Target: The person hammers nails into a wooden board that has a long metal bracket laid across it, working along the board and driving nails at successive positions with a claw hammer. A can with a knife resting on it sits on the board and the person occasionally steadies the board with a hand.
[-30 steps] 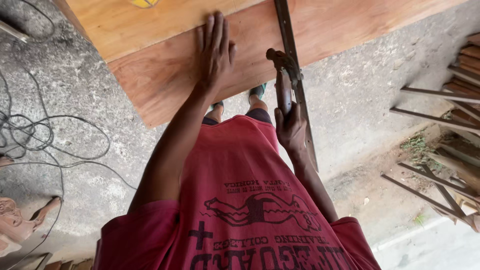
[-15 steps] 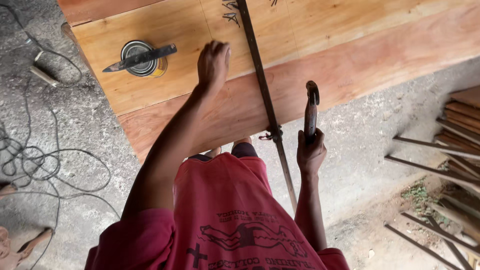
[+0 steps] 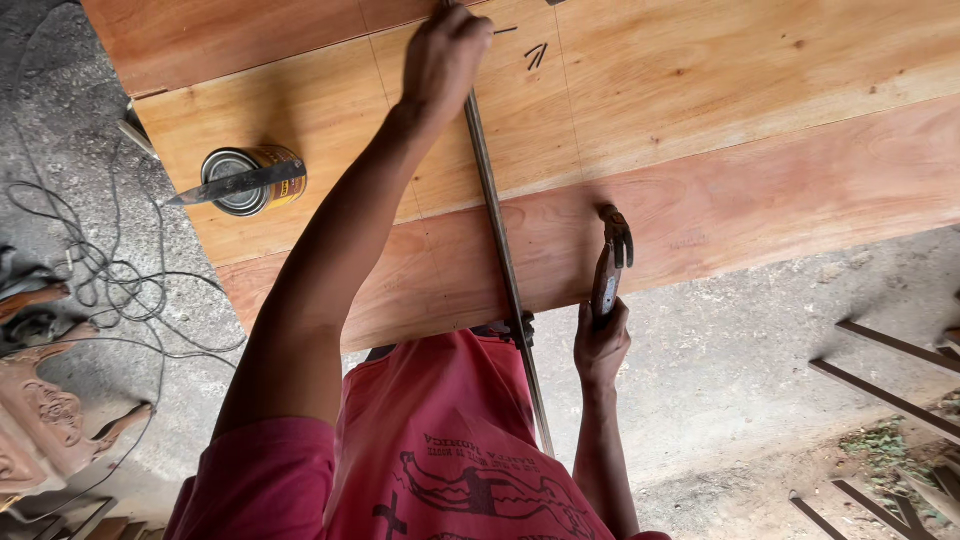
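I see the right hand (image 3: 600, 345) wrapped around the handle of a claw hammer (image 3: 610, 262), head up, over the near edge of the reddish wood panel (image 3: 760, 200). Left hand (image 3: 445, 55) is closed into a fist, pressing on a long metal bar clamp (image 3: 500, 250) that runs across the panel toward the body; clamp jaw sits at the panel's near edge. Pencil marks just right of the left hand. Further left on the panel: a tin can (image 3: 250, 180) with a blade (image 3: 235, 185) lying across its top. Cables (image 3: 80, 270) on the concrete floor.

wood panel (image 3: 700, 120) | tin can (image 3: 250, 180), metal bar (image 3: 495, 220) on it
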Available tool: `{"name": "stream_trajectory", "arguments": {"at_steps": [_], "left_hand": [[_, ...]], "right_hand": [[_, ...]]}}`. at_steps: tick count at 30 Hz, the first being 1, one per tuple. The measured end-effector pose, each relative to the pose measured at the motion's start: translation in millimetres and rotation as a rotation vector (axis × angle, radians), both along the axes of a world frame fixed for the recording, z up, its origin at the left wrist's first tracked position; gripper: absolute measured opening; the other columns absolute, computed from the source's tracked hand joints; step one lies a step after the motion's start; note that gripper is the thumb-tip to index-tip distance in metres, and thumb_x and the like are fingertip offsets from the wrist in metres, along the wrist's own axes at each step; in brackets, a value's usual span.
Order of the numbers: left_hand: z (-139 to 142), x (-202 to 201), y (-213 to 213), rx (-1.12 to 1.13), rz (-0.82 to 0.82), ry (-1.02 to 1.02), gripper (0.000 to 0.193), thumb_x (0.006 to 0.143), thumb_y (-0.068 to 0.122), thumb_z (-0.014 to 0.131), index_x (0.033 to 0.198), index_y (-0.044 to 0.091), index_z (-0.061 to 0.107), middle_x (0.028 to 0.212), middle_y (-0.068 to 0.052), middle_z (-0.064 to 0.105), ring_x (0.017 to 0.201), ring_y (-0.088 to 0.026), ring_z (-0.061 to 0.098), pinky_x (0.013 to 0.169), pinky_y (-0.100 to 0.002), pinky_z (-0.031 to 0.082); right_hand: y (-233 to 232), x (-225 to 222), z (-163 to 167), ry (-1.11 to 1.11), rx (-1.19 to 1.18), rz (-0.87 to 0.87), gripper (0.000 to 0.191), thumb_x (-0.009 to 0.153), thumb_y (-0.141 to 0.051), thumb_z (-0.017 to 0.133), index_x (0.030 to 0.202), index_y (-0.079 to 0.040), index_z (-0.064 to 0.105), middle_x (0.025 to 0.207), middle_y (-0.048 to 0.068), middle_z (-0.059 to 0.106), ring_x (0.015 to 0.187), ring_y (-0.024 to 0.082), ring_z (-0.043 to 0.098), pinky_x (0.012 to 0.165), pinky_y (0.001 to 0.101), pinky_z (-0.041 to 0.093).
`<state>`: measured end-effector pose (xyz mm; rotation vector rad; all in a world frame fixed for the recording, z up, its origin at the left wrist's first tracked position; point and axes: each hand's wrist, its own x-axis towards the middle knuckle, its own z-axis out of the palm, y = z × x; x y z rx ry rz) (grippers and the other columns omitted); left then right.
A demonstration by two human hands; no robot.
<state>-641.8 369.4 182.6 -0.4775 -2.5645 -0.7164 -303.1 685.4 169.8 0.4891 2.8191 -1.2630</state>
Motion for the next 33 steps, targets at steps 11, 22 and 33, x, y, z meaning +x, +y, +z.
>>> {"name": "stream_trajectory", "arguments": {"at_steps": [11,22,33], "left_hand": [[-42.4,-29.6,67.0,-0.288,0.010,-0.307,0.008,0.089,0.003,0.074,0.081,0.005,0.074,0.075,-0.015,0.071,0.064,-0.021,0.069,0.056,-0.036,0.061],[-31.5,-12.2,71.2,-0.163,0.143,-0.223,0.016,0.087,-0.003,0.064,0.103,-0.005,0.068,0.072,-0.014,0.066,0.054,-0.019,0.064,0.040,-0.031,0.049],[32.1,182.7,-53.8,0.798,-0.066,-0.651,0.021,0.104,0.001,0.073,0.123,0.002,0.067,0.109,-0.009,0.072,0.098,-0.017,0.072,0.088,-0.030,0.060]], "right_hand": [[4.8,-13.4,-10.2,-0.024,-0.036,0.016,0.038,0.099,-0.019,0.070,0.125,0.001,0.051,0.097,0.028,0.070,0.087,0.049,0.071,0.070,0.0489,0.057],[12.0,-10.8,-20.5,-0.013,-0.065,0.079,0.037,0.103,-0.022,0.066,0.122,0.004,0.047,0.087,0.026,0.071,0.077,0.038,0.076,0.061,0.0442,0.060],[6.8,-6.3,-1.1,-0.084,-0.163,0.027,0.064,0.106,-0.057,0.058,0.121,0.005,0.054,0.073,0.007,0.067,0.059,0.013,0.068,0.051,0.0272,0.055]]}}
